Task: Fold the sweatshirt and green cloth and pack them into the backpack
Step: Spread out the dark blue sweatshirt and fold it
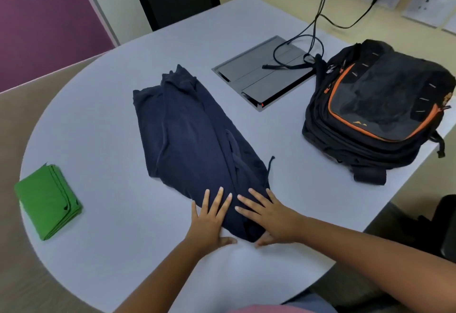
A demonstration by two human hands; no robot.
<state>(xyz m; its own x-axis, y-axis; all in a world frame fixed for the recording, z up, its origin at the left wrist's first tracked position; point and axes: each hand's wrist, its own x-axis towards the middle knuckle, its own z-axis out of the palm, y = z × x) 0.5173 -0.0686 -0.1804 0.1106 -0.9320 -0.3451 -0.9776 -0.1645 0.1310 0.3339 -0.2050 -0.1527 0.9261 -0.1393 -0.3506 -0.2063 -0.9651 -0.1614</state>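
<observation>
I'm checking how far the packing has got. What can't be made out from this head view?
- Backpack: lies front-up, so any open zip or contents are hidden.
- Sweatshirt: near end covered by left hand and right hand.
- Green cloth: folded stack hides its inner layers.

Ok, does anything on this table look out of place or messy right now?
Nothing serious. The navy sweatshirt lies askew, with a loose drawstring trailing off its right edge. Black cables drape across the grey floor-box lid beside the backpack.
</observation>
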